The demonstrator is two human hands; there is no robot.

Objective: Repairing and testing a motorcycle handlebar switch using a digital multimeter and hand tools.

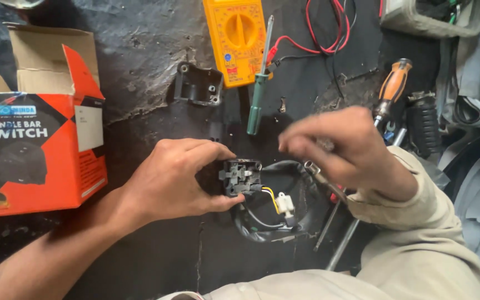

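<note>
Blurred: right hand [340, 147], fingers bunched narrow above the desk [140, 66], apparently pinching something small; cannot tell what. Cut off at the frame edge: grey tray [434, 19] top right, and the test wires [329, 28], red and black, looping out of view. Half hidden under the right wrist: two thin metal rods [340, 239]. Counted: one yellow meter [235, 39], one green screwdriver [258, 94], one orange-handled screwdriver [393, 83], one black rubber grip [423, 125], one black bracket [198, 84], one open orange and black box [34, 139] at left. Left hand [176, 178] clamped on the switch block [241, 176], near the middle of the desk: black, boxy, metal contacts showing, black cable [262, 225] curling below, one yellow wire leading to a white plug [285, 204].
</note>
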